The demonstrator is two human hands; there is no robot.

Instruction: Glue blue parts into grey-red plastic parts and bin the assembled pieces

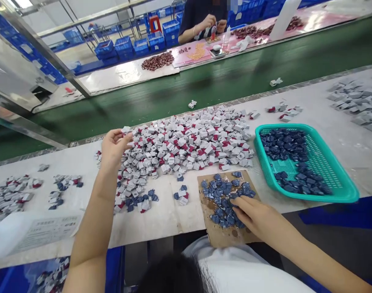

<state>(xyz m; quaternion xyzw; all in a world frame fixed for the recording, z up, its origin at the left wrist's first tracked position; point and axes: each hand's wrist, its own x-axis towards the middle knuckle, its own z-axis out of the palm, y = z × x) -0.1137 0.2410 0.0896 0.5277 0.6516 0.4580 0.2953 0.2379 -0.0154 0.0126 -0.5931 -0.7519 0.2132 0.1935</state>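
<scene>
My left hand (114,148) is raised over the near edge of a large heap of small white-and-red pieces (186,146), with a small white piece (126,129) pinched at its fingertips. My right hand (253,215) lies low on a brown cardboard sheet (216,232), its fingertips among shiny dark blue pieces (222,199). Whether those fingers grip one piece is hidden. A green plastic mesh basket (308,187) to the right of the cardboard holds more dark blue pieces.
A white-covered workbench (170,221) carries smaller piles at left and grey pieces (357,101) at far right. A white bottle (3,236) and printed sheet (47,232) lie near the front. Beyond a green belt (180,89), a co-worker's hands (212,26) work at another bench.
</scene>
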